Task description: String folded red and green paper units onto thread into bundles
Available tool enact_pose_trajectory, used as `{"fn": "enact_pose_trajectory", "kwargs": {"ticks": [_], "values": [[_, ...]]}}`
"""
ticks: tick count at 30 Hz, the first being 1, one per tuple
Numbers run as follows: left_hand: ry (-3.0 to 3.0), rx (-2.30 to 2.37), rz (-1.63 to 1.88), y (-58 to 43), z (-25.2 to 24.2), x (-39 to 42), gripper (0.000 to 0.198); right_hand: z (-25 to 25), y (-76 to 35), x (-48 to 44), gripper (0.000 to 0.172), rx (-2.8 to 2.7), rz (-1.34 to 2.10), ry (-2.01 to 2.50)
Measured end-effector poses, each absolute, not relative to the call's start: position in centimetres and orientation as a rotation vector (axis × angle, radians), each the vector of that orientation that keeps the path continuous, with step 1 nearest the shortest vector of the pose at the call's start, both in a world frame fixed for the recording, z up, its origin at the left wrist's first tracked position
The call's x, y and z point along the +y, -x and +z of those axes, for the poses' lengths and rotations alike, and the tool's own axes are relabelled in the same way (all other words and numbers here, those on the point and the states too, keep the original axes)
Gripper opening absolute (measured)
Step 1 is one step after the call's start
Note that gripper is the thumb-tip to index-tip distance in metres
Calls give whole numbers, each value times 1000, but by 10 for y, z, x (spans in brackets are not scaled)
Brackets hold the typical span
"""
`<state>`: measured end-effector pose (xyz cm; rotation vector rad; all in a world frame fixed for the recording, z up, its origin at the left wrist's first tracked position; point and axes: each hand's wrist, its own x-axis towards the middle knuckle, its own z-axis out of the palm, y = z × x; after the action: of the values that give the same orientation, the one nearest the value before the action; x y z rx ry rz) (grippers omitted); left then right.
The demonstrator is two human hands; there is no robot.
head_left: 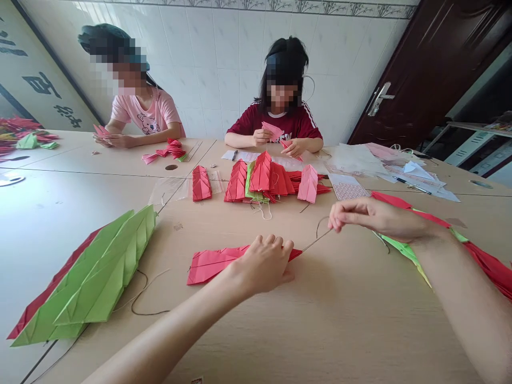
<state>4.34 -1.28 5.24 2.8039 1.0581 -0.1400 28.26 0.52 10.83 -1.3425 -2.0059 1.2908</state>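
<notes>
The right hand [374,217] is closed in a pinch, thumb against fingertips, on a long needle [316,240] that slants down to the end of a red folded-paper unit [214,265]. A dark thread [320,224] curves up beside the needle. At about 6 o'clock, the left hand [262,264] is curled over the unit, gripping it against the wooden table [360,325]; this appears to steady the paper against the needle's pull. A strand of green and red folded paper [406,253] trails from under the right wrist toward 3 o'clock, running along the forearm, seemingly to keep it off the work area. At 8 o'clock, a large green-and-red folded stack [92,277] lies on its side, with a loose cord [140,298] beside it. Rows of red and pink folded units [260,178] stand near 12 o'clock, within reach. Beyond them, a co-worker's hands [272,140] hold pink paper, while another co-worker's hands [108,140] work at 11 o'clock.
</notes>
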Motion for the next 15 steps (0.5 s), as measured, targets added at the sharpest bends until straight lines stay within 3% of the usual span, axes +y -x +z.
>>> {"fn": "enact_pose_trajectory", "kwargs": {"ticks": [5,9,15], "values": [[-2374,965,-118,-21,70,16,54,90,-275,20,26,-1563,1195,1255],[-2305,969,14,-17,63,35,39,75,-270,29,22,-1110,1169,1041],[-2074,854,159,-19,46,42,29,61,-273,39,14,-854,1147,1036]]}}
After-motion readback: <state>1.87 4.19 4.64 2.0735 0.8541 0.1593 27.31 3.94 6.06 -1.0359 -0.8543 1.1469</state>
